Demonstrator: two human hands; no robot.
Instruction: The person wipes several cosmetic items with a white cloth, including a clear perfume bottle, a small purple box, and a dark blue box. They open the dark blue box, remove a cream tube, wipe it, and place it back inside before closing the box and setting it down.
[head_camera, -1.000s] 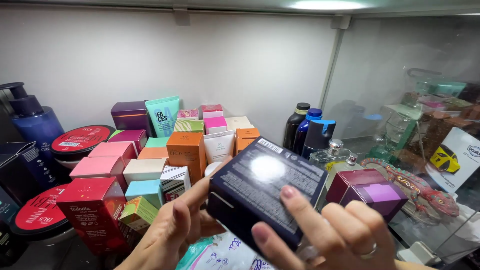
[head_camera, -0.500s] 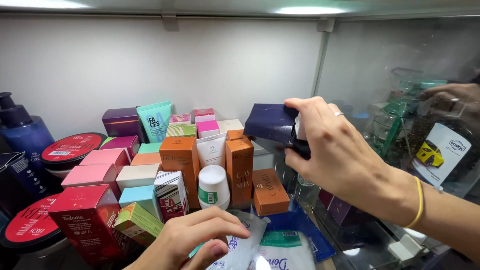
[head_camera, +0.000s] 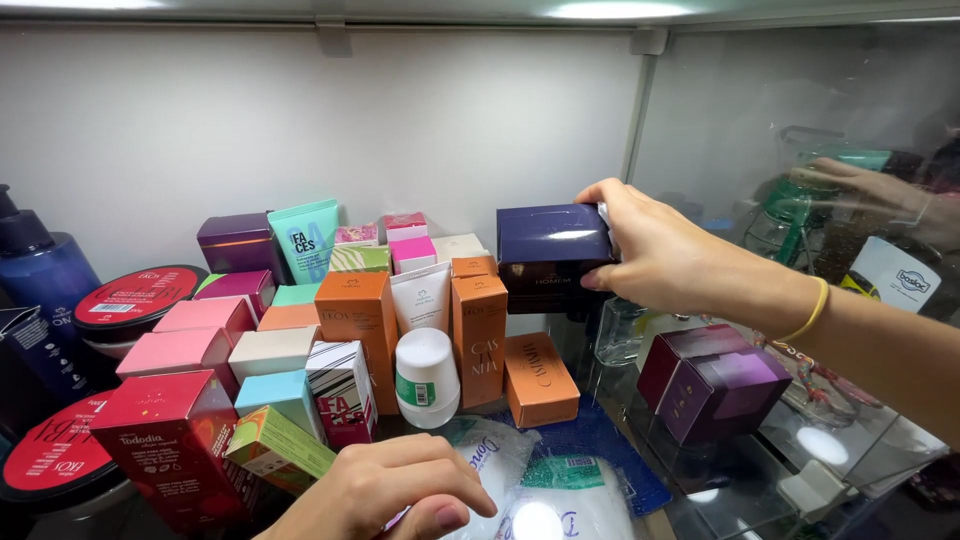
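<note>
While the right hand (head_camera: 660, 255) grips the dark blue box (head_camera: 553, 255) by its right end, the box sits level above the orange cartons (head_camera: 480, 335) at the shelf's back, long axis running left to right, front face toward the camera. Low in front, the left hand (head_camera: 385, 490) is curled loosely on white packets (head_camera: 520, 490), fingers bent, clasping nothing visible.

Dark navy box (head_camera: 553, 247) in right hand (head_camera: 665, 255); yellow band (head_camera: 808, 312) on wrist. Orange boxes (head_camera: 478, 335) mid-shelf, pink box (head_camera: 180, 350) & red box (head_camera: 170, 445) nr left edge, teal tube (head_camera: 305, 240) at back wall, purple box (head_camera: 712, 380) nr right edge.
</note>
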